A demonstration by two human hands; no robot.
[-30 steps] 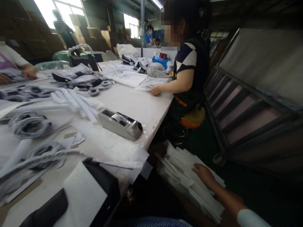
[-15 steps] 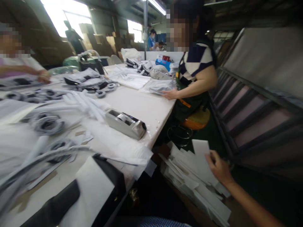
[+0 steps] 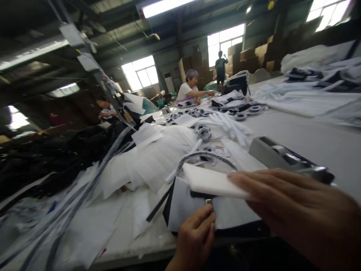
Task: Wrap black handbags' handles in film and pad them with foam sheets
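Note:
My right hand (image 3: 293, 210) is closed on a white foam sheet (image 3: 211, 182), held flat over a black bag (image 3: 197, 209) at the table's near edge. My left hand (image 3: 194, 235) pinches the bag's front edge beside a small metal fitting (image 3: 209, 202). White paper covers much of the bag's top. A grey strap (image 3: 205, 157) arcs up behind the bag.
A grey tape dispenser (image 3: 284, 158) stands just behind my right hand. Crumpled white sheets (image 3: 158, 158), rolled white paper (image 3: 231, 128) and coiled straps (image 3: 204, 132) litter the long table (image 3: 324, 139). A person in white (image 3: 188, 88) works at the far end. Dark bags (image 3: 56, 150) pile up on the left.
My right hand lifted a white sheet from the stack beside the table and brought it over the black bag. My view swung left. My left hand came into view at the bag.

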